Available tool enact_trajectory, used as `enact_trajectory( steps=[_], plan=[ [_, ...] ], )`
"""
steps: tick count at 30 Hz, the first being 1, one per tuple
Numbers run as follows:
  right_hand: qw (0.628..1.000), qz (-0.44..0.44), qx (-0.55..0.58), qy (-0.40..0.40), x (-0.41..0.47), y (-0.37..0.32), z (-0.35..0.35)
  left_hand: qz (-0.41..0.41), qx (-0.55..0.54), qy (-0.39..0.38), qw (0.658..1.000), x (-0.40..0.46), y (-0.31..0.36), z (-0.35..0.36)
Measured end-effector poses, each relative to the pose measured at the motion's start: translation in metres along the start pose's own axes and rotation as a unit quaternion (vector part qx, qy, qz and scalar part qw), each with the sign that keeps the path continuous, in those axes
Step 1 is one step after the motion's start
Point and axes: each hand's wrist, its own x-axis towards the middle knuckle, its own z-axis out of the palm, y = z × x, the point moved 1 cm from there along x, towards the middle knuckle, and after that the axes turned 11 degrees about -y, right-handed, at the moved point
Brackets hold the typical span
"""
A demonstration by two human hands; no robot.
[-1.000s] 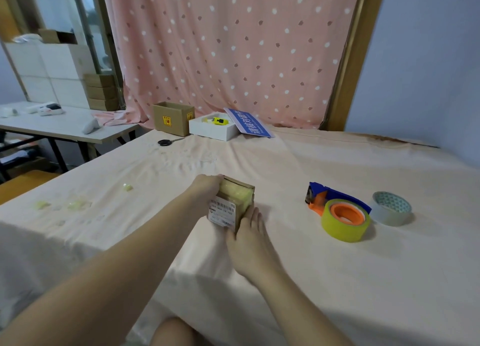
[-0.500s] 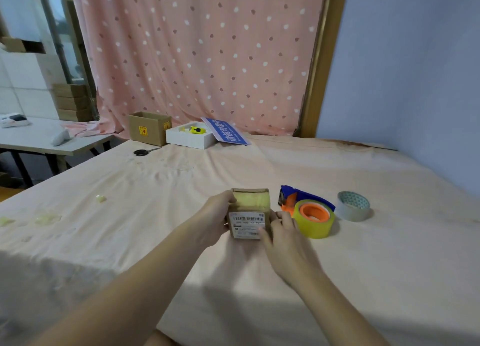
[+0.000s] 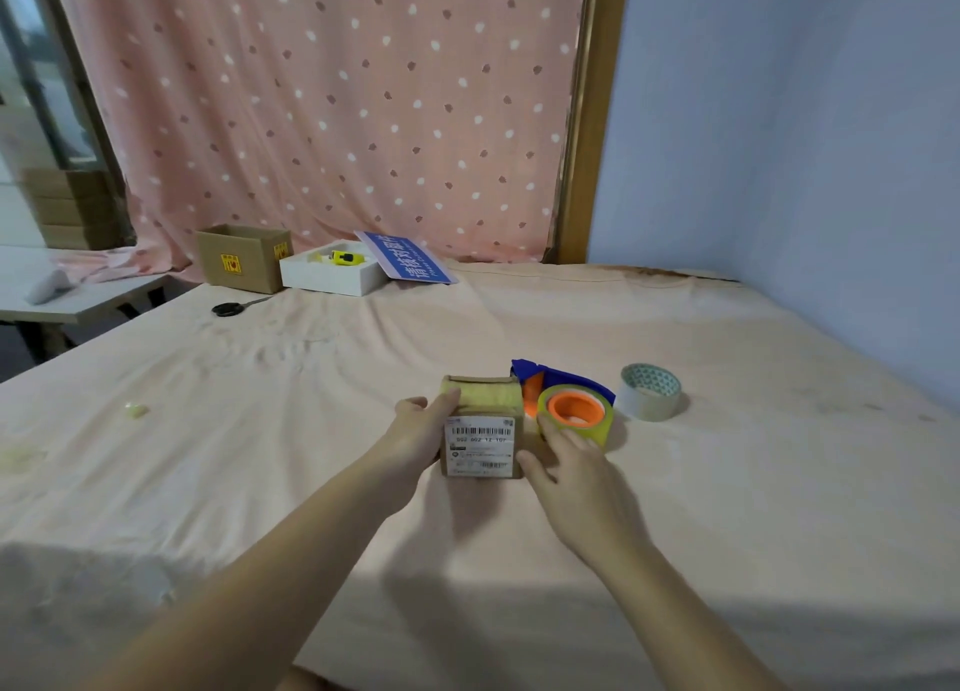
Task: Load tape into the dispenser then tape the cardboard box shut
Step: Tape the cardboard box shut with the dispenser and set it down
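A small cardboard box (image 3: 482, 433) with a white barcode label on its near face and yellowish tape over its top stands mid-table. My left hand (image 3: 418, 433) grips its left side, thumb on the top edge. My right hand (image 3: 566, 469) is at the box's right side, fingers spread, fingertips touching the yellow tape roll (image 3: 579, 415). That roll sits on the orange core of a blue and orange tape dispenser (image 3: 550, 381) lying just right of the box.
A second, whitish tape roll (image 3: 650, 391) lies right of the dispenser. At the far edge are an open cardboard box (image 3: 243, 257), a white tray (image 3: 332, 275) with a blue sign, and scissors (image 3: 234, 307). A blue wall stands close on the right.
The box has been slid right until it stands against the dispenser. My right hand has left the box's near face and now reaches the yellow roll. The view has shifted right.
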Motion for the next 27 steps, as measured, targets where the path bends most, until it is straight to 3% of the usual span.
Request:
enact_trajectory(
  steps=[5, 9, 17, 22, 27],
  plan=[
    [0.992, -0.035, 0.117, -0.015, 0.004, -0.005, 0.006, 0.027, 0.039, -0.045, 0.998, -0.061, 0.038, 0.034],
    [0.952, -0.033, 0.303, -0.019, 0.015, -0.005, 0.005, 0.046, 0.017, -0.033, 0.998, -0.063, 0.043, 0.044],
    [0.955, 0.006, 0.297, -0.022, 0.057, 0.046, 0.000, 0.041, 0.027, -0.048, 0.998, -0.034, 0.057, 0.063],
    [0.943, -0.005, 0.333, -0.005, 0.040, 0.027, -0.006, 0.040, 0.078, -0.053, 0.995, -0.042, 0.061, 0.058],
    [0.919, -0.013, 0.395, 0.015, 0.030, 0.028, 0.001, 0.046, 0.020, -0.027, 0.998, -0.044, 0.039, 0.042]
  ],
)
